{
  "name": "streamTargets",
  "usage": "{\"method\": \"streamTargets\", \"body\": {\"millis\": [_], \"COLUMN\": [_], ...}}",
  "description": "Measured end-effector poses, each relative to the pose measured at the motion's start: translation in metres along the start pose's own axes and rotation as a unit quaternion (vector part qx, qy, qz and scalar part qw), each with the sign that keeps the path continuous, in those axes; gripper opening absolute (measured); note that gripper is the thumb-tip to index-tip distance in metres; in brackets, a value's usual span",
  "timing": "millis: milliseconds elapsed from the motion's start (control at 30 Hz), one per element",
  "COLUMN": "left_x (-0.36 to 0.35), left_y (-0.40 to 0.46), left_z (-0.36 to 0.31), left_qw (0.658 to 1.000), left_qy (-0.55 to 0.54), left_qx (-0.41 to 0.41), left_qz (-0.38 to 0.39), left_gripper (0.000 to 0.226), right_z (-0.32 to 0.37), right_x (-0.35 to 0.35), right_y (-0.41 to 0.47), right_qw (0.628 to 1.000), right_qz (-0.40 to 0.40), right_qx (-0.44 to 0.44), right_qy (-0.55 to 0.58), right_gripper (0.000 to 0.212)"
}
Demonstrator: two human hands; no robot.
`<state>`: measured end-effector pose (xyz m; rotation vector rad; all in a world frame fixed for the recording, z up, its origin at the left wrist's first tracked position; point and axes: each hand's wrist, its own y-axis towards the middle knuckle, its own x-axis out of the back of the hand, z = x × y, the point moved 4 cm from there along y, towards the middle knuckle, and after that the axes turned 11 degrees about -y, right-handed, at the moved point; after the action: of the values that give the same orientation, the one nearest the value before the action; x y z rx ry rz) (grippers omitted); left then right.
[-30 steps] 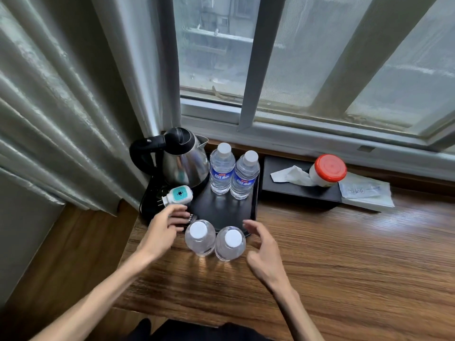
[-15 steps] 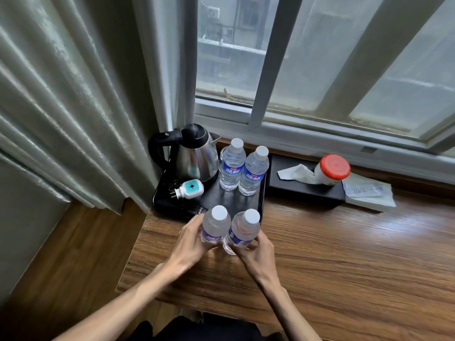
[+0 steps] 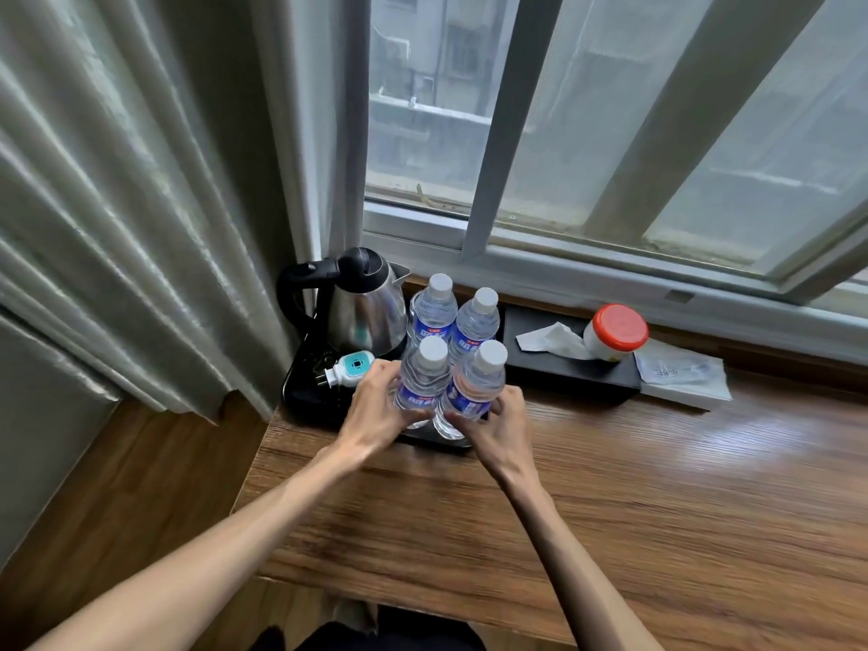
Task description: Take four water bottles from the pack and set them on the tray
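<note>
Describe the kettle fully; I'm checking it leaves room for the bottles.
The kettle is polished steel with a black lid, a black looped handle pointing left and a short spout toward the window. It stands upright at the tray's back left corner, lid shut, close beside the rear left bottle. Neither hand touches it.

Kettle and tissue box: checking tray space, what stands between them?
In the head view, two capped bottles stand between the kettle and the tissue box.

The left hand (image 3: 375, 411) and right hand (image 3: 498, 425) cover the lower parts of the two near bottles (image 3: 425, 378), hiding their bases. Their label print is unreadable. The tray (image 3: 305, 397) is mostly covered.
</note>
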<state>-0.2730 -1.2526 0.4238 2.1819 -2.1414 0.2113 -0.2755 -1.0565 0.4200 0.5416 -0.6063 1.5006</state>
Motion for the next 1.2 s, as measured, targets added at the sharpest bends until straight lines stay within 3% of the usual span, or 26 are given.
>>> {"method": "streamTargets", "body": {"millis": [367,633,867,1200], "left_x": [-0.007,-0.016,-0.015,-0.007], "left_y": [0.033,0.039,0.042,0.044], "left_z": [0.018,0.025,0.030,0.028], "left_qw": [0.992,0.983,0.983,0.988], "left_qy": [0.082,0.087,0.100,0.129], "left_qx": [0.018,0.039,0.041,0.050], "left_qz": [-0.097,-0.159,-0.147,-0.070], "left_gripper": [0.051,0.052,0.057,0.075], "right_z": [-0.009,-0.010,-0.014,-0.015], "right_x": [-0.030,-0.036,-0.037,-0.033], "right_y": [0.026,0.029,0.031,0.031], "right_qw": [0.997,0.992,0.993,0.997], "right_qz": [-0.058,-0.101,-0.096,-0.053], "right_qx": [-0.053,-0.074,-0.059,-0.047], "right_qy": [-0.014,0.029,0.039,0.040], "right_gripper": [0.036,0.062,0.066,0.071]}}
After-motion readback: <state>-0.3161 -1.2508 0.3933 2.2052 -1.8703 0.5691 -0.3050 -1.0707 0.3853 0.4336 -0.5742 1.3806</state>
